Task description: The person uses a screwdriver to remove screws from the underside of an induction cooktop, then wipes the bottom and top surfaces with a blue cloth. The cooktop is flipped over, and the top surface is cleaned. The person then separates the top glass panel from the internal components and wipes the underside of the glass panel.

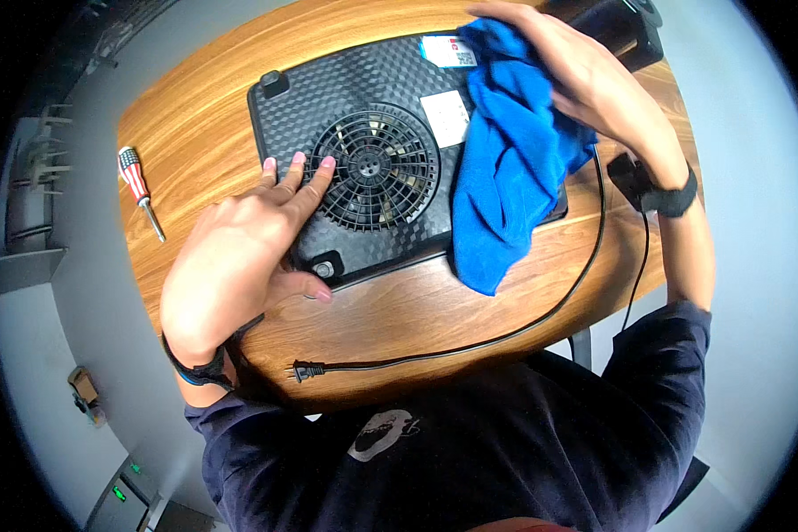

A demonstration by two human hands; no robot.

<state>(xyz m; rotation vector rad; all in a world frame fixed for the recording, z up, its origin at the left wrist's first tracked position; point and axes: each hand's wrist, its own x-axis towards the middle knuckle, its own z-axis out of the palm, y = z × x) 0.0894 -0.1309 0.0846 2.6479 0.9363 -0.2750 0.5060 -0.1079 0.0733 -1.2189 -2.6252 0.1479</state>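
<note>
A black portable induction cooker lies bottom up on the wooden table, its round fan grille facing me. My left hand braces its near left corner. The fingers rest spread at the grille's left side and the thumb lies along the front edge, near a foot. At the right end, a blue microfibre cloth drapes over the cooker and hangs past its front edge. My right hand is on the cloth's far right part; some of its fingertips are hidden.
A screwdriver with a flag-patterned handle lies left on the table. A black power cord curves along the front to its plug. Two labels with print sit on the cooker. A black object stands at the back right.
</note>
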